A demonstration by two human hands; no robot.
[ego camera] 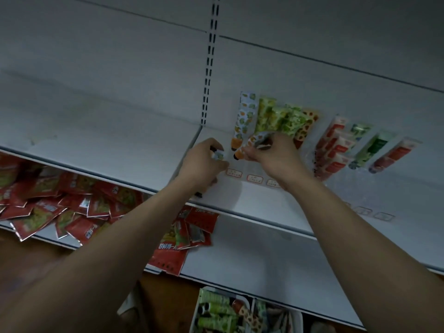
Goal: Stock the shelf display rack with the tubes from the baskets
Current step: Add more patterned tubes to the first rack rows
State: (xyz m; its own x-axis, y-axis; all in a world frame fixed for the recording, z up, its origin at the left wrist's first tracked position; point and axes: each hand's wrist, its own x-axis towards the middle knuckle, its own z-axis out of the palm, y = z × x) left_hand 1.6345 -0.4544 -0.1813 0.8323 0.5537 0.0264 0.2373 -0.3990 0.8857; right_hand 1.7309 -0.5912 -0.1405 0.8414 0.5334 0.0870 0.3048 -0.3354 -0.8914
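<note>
Tubes fill most of what we see on the white shelf (276,205) in front of us, standing in the slots of a clear display rack (310,164) with small price labels (234,173) along its front lip. At the left end of the rack stands a pale tube printed with orange and green fruit (243,116), next to it a cluster of green tubes (276,118), then an orange patterned tube (305,126), and further right a group of red and white tubes (334,145) and a dark green tube (371,150). Our right hand (271,152) is curled around another fruit-print tube (254,143), holding it tilted with its dark cap low, just beside the base of the leftmost standing tube. Our left hand (204,162) grips a few more tubes in a closed fist; we make out a pale printed end (218,155) poking out by the fingers and a dark cap below the wrist, but we cannot tell how many it holds. Both forearms reach up from the bottom of the view. Below and to the left, a lower shelf carries a loose heap of red sachets (60,207). At the bottom edge, white baskets (296,319) hold more green and patterned tubes lying on their sides.
</note>
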